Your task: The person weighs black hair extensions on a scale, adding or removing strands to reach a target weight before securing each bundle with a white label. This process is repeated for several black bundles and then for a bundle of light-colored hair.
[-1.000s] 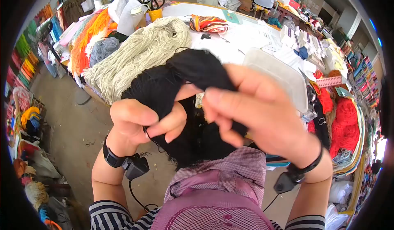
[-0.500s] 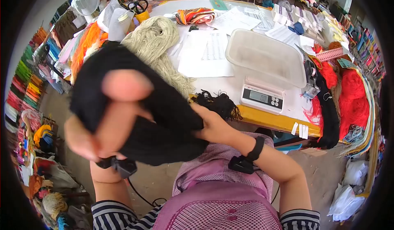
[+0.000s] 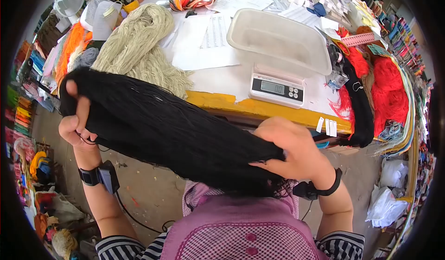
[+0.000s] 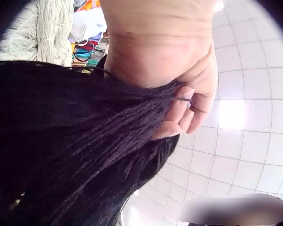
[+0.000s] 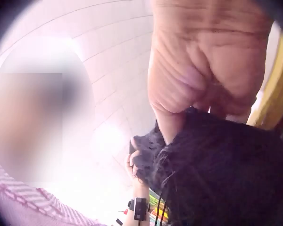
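Note:
A thick skein of black yarn [image 3: 176,135] is stretched between my two hands, in front of the table edge and over the apron. At its left end, my left hand [image 3: 76,125] holds the loop, some fingers poking up through it. The left wrist view shows that hand's fingertips [image 4: 179,113] curled against the yarn, with a thin strand crossing them. My right hand [image 3: 296,151] grips the other end, thumb below and fingers over the top. Black strands [image 5: 226,165] spread below that hand in the right wrist view. Loose ends dangle beside the right thumb.
Across the table edge [image 3: 222,101] are a digital scale [image 3: 277,88], a clear plastic tub [image 3: 278,40] and paper sheets [image 3: 199,47]. Beige yarn [image 3: 139,42] lies at the left; red yarn [image 3: 390,88] and a black skein [image 3: 362,111] hang at the right.
My hands were close together on the bunched black yarn. They have since moved apart, left hand leftward and right hand lower, drawing the skein out long. The head view has shifted too.

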Action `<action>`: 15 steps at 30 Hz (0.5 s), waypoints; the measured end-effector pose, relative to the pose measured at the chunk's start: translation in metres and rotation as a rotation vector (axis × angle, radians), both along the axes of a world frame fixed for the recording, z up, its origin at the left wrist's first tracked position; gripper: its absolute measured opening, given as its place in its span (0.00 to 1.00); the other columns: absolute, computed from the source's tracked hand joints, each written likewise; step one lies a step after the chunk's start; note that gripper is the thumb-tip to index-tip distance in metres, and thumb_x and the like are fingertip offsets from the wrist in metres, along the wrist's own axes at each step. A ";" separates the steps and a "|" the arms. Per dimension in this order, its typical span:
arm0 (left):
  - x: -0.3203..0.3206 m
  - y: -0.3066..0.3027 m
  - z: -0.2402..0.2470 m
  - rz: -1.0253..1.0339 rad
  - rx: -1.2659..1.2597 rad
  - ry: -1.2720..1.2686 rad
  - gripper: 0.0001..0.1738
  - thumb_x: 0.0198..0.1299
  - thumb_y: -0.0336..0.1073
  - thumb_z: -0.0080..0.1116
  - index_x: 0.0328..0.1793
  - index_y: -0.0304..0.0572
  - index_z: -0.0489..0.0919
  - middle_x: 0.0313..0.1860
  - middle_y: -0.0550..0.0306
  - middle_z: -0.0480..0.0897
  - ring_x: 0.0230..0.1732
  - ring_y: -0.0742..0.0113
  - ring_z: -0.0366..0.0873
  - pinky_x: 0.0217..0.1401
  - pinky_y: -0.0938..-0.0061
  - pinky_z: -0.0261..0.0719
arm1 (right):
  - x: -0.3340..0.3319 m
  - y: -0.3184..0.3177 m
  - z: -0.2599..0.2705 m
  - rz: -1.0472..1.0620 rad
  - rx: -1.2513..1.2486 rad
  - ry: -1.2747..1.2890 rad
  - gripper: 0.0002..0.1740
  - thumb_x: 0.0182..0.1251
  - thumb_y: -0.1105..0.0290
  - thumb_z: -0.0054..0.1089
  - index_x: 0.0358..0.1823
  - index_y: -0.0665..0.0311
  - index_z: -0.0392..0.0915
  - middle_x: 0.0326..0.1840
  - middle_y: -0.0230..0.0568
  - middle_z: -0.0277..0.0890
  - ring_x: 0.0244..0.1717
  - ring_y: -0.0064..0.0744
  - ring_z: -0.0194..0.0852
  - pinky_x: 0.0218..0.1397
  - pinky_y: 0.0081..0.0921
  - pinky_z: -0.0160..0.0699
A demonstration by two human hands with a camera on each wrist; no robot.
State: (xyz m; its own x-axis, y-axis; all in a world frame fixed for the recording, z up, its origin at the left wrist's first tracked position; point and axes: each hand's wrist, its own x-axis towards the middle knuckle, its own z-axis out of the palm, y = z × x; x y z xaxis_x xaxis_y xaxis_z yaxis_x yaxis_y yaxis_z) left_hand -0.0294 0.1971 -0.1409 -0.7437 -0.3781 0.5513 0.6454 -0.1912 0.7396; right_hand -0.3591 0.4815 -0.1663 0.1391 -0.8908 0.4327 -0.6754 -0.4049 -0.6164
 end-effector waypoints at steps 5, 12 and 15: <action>0.051 -0.021 -0.044 0.087 -0.045 -0.228 0.40 0.42 0.24 0.58 0.69 0.36 0.69 0.40 0.53 0.79 0.33 0.58 0.77 0.35 0.67 0.82 | 0.005 0.011 -0.031 -0.168 0.024 0.234 0.22 0.58 0.62 0.67 0.52 0.61 0.74 0.45 0.41 0.76 0.43 0.44 0.77 0.44 0.34 0.78; 0.048 -0.011 -0.100 0.449 0.012 -0.705 0.40 0.29 0.15 0.61 0.60 0.30 0.76 0.51 0.52 0.83 0.49 0.61 0.82 0.54 0.68 0.80 | 0.008 0.009 -0.104 0.110 0.298 0.383 0.14 0.53 0.78 0.59 0.43 0.62 0.78 0.50 0.35 0.72 0.50 0.36 0.71 0.52 0.31 0.75; 0.050 -0.002 -0.106 0.444 -0.032 -0.749 0.37 0.29 0.14 0.54 0.56 0.29 0.79 0.43 0.55 0.84 0.39 0.65 0.81 0.40 0.76 0.78 | 0.012 0.005 -0.118 0.189 0.274 0.270 0.14 0.53 0.78 0.60 0.43 0.63 0.75 0.49 0.39 0.71 0.52 0.41 0.71 0.53 0.33 0.75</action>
